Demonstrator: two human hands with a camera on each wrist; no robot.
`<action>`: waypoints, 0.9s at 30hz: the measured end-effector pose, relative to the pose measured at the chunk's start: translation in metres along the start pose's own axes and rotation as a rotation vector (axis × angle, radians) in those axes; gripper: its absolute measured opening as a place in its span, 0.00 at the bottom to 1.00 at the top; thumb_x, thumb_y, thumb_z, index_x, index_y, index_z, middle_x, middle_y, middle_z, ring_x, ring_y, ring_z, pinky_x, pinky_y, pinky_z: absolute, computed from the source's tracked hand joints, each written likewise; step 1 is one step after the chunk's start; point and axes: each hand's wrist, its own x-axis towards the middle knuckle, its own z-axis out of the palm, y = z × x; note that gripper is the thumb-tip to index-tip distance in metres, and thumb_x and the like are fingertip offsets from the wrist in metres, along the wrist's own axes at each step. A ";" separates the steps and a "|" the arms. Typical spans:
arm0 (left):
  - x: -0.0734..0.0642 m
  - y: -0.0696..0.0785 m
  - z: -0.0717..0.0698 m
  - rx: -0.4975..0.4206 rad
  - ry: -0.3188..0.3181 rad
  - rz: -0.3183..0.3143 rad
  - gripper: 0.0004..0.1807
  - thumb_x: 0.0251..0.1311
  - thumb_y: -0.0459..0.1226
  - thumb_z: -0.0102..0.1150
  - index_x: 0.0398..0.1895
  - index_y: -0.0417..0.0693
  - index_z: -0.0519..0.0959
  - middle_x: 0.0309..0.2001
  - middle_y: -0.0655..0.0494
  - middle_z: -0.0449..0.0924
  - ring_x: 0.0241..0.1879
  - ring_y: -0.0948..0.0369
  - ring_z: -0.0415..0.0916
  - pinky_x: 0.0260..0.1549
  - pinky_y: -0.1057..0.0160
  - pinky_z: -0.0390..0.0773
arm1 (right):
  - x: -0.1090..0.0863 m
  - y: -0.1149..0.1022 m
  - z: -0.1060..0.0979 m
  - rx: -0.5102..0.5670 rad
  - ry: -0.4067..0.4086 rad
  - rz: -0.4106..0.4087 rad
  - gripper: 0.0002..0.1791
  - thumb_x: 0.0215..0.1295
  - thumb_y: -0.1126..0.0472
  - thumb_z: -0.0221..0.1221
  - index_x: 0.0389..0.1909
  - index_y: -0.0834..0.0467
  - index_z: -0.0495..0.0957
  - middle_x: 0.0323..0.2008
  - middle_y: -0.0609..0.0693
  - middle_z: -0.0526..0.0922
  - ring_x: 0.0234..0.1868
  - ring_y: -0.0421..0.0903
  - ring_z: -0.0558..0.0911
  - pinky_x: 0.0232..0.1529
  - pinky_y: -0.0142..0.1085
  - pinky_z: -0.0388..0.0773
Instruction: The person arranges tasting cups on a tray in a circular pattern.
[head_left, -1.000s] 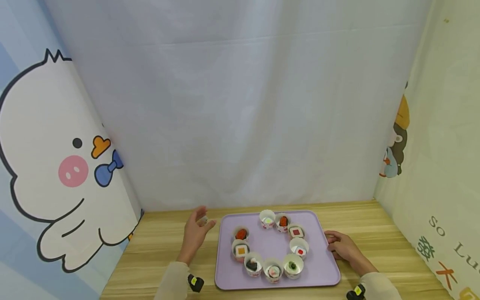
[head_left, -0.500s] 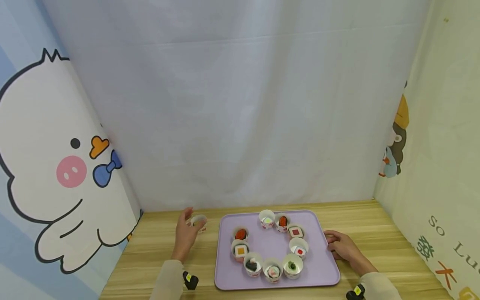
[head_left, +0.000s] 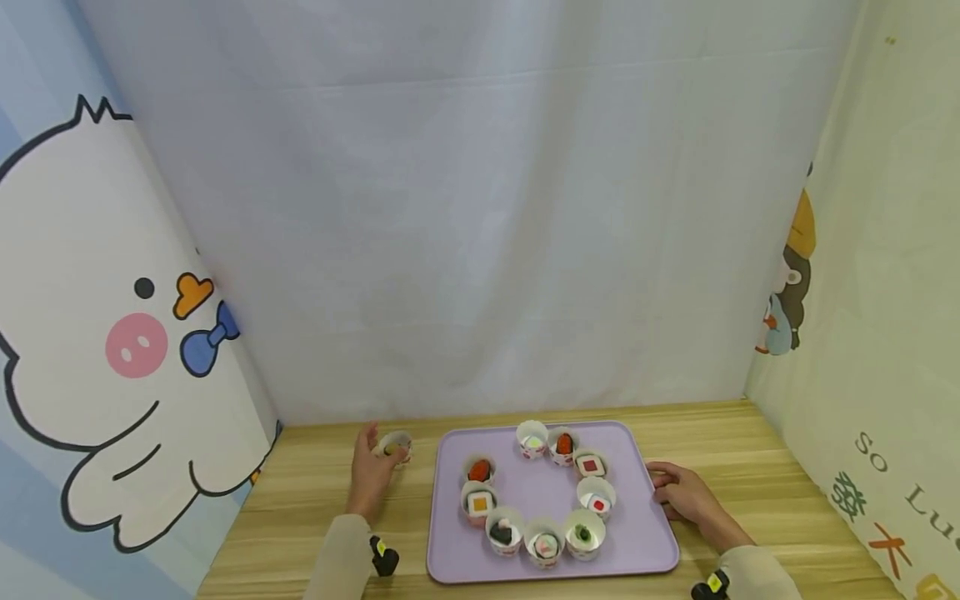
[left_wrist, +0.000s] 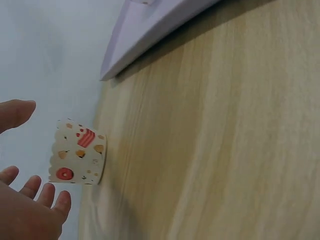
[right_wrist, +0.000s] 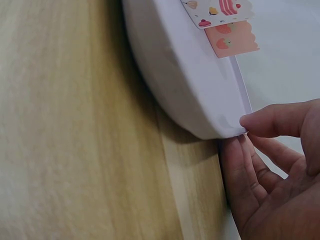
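My left hand (head_left: 372,479) is beside a paper baking cup (head_left: 397,438) on the table, left of the tray. In the left wrist view, its thumb and fingers are spread on either side of the printed cup (left_wrist: 80,154), with gaps between them and its wall. My right hand (head_left: 684,493) pinches the right rim of the lilac tray (head_left: 643,542). The right wrist view shows the thumb (right_wrist: 272,120) over the rim and the fingers under it.
On the tray, several paper cups with toy-like sushi pieces form a ring, among them a red-topped one (head_left: 480,472) and a green-topped one (head_left: 585,535). A pale curtain (head_left: 487,250) hangs behind the wood-grain table (head_left: 285,508), with printed cloths at both sides.
My left hand has shifted left and slightly down, and more of the paper cup beside it now shows. My right hand keeps its place at the tray's rim.
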 end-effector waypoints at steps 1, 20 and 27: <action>0.001 -0.002 0.001 0.002 0.002 -0.003 0.43 0.59 0.34 0.64 0.75 0.42 0.52 0.74 0.38 0.53 0.74 0.42 0.50 0.69 0.39 0.57 | 0.000 0.000 0.000 0.001 0.004 0.000 0.33 0.51 0.74 0.57 0.64 0.67 0.69 0.39 0.54 0.79 0.32 0.42 0.76 0.27 0.37 0.78; 0.013 -0.029 0.022 0.111 0.047 -0.016 0.44 0.57 0.37 0.66 0.74 0.41 0.53 0.64 0.33 0.67 0.61 0.41 0.68 0.61 0.41 0.68 | -0.002 -0.002 0.002 0.027 0.023 0.010 0.33 0.50 0.74 0.58 0.63 0.66 0.70 0.38 0.54 0.78 0.32 0.44 0.77 0.27 0.38 0.77; 0.017 -0.036 0.026 0.122 0.088 0.003 0.42 0.56 0.36 0.67 0.71 0.39 0.56 0.60 0.32 0.71 0.59 0.40 0.71 0.58 0.41 0.70 | -0.002 -0.004 0.001 0.045 0.015 0.012 0.33 0.51 0.74 0.58 0.63 0.66 0.69 0.39 0.54 0.78 0.34 0.45 0.77 0.29 0.39 0.78</action>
